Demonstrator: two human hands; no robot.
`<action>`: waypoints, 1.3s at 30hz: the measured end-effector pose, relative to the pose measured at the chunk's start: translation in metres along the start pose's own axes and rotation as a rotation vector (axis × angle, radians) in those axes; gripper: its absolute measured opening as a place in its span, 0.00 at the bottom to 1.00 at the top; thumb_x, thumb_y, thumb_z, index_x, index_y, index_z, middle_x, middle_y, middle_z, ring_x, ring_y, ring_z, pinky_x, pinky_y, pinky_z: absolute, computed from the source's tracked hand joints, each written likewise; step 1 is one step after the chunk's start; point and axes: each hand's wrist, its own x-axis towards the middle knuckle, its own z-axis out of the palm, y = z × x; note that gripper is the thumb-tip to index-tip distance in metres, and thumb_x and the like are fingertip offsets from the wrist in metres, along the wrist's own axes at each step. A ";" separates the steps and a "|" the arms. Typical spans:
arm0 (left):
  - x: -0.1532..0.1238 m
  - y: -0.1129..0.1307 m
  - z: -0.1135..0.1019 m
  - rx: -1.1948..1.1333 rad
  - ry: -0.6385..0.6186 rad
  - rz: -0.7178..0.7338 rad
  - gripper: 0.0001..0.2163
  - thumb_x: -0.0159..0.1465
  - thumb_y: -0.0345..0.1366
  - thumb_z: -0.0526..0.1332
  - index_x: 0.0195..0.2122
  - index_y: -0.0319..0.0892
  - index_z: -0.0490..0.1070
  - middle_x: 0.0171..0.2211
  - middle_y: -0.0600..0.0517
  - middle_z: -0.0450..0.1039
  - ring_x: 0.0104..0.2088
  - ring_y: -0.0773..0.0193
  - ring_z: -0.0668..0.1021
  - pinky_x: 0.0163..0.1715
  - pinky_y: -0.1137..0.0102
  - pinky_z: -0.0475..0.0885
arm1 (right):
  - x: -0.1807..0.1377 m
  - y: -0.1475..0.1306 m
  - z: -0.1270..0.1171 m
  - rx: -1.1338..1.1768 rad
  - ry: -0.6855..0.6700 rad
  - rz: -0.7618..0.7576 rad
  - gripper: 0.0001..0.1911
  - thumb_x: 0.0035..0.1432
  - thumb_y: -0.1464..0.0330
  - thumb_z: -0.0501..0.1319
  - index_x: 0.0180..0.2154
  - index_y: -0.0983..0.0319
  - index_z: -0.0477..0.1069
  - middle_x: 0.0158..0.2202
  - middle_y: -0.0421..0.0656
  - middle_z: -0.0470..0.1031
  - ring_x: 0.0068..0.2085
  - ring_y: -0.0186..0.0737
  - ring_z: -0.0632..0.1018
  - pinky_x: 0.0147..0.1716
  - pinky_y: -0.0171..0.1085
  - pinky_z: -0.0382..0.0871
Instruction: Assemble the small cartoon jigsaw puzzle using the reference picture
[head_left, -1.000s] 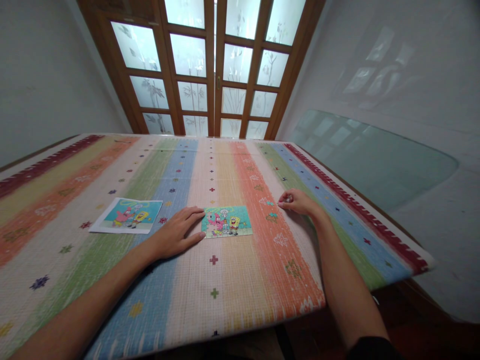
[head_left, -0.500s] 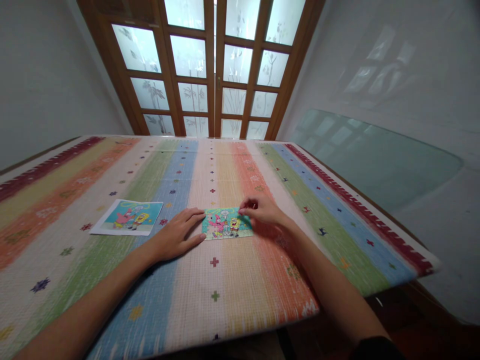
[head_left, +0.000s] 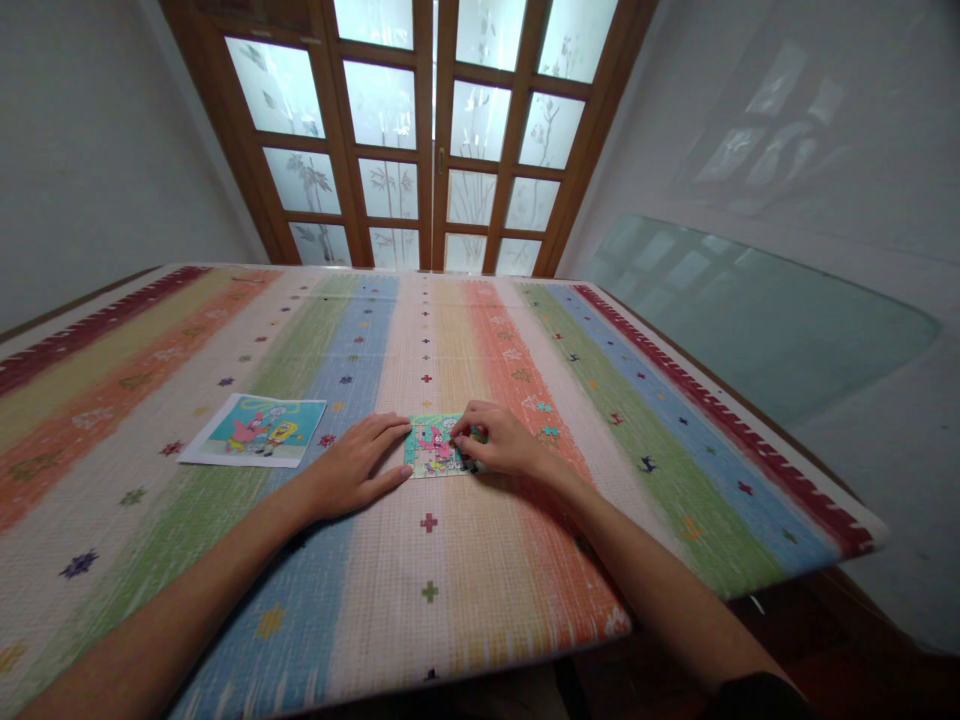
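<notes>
A small cartoon jigsaw puzzle [head_left: 432, 447] lies flat on the striped tablecloth [head_left: 465, 560] in the middle of the table. My left hand [head_left: 358, 466] rests flat on the cloth, fingers stretched out, its fingertips touching the puzzle's left edge. My right hand [head_left: 498, 441] lies over the puzzle's right half with fingers curled and pinched down onto it. Whether a piece is in that pinch is hidden. A printed picture [head_left: 259, 430] of the same cartoon scene lies to the left of my left hand.
The table's near edge runs across the bottom and its right edge slants down at the right. A glass pane [head_left: 757, 320] leans against the right wall. Wooden doors with frosted glass [head_left: 435, 130] stand behind the table.
My right hand came in from the right side of the cloth, reached the puzzle's top right corner, then settled over its right half. My left hand has stayed put.
</notes>
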 end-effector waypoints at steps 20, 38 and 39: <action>0.002 0.002 -0.001 -0.026 0.023 0.015 0.19 0.72 0.47 0.54 0.58 0.42 0.66 0.61 0.39 0.69 0.62 0.48 0.71 0.62 0.51 0.66 | -0.006 -0.002 0.018 -0.089 -0.053 -0.120 0.06 0.64 0.72 0.66 0.40 0.61 0.83 0.33 0.41 0.71 0.32 0.33 0.69 0.35 0.32 0.60; 0.003 0.005 -0.003 -0.003 0.038 0.037 0.18 0.73 0.46 0.54 0.57 0.41 0.67 0.57 0.39 0.70 0.58 0.48 0.73 0.60 0.52 0.68 | -0.009 -0.008 0.025 -0.340 -0.055 -0.264 0.09 0.66 0.71 0.60 0.44 0.62 0.79 0.38 0.45 0.70 0.35 0.38 0.69 0.34 0.35 0.58; 0.003 0.005 -0.003 0.001 0.038 0.040 0.18 0.73 0.46 0.54 0.57 0.41 0.67 0.57 0.39 0.71 0.58 0.48 0.73 0.60 0.52 0.69 | -0.009 -0.009 0.026 -0.367 -0.059 -0.272 0.09 0.67 0.71 0.60 0.44 0.62 0.79 0.38 0.45 0.70 0.35 0.38 0.68 0.34 0.35 0.57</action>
